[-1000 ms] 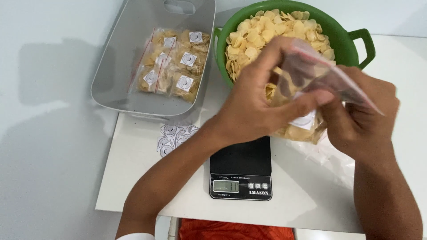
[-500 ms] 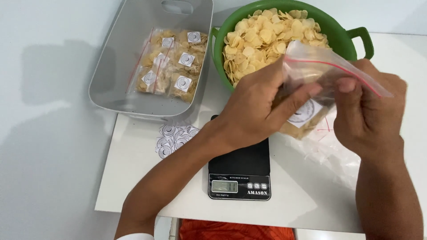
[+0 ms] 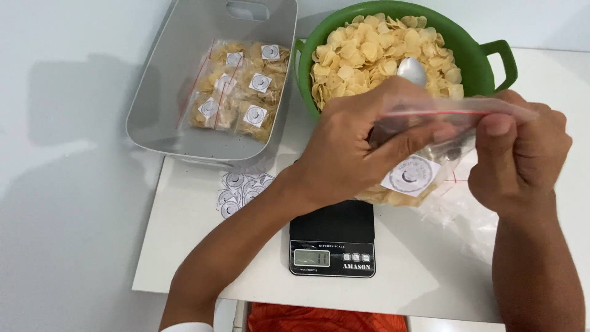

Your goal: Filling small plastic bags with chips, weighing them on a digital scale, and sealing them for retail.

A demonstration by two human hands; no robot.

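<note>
Both hands hold a clear zip bag of pale yellow chips above a black kitchen scale. My left hand pinches the bag's top edge with its red seal line from the left. On the right end of that edge, my right hand grips with thumb and fingers. The bag hangs down with a round white sticker facing me. Behind the hands, a green bowl is heaped with loose chips, and a metal spoon lies in it.
A grey tub at the back left holds several filled, stickered bags. Loose round stickers lie on the white table beside the scale. A pile of empty clear bags lies under my right wrist. The table's front edge is near me.
The bag has turned from tilted to hanging upright with its seal edge level. Both hands shifted down slightly, and the spoon in the bowl is now uncovered.
</note>
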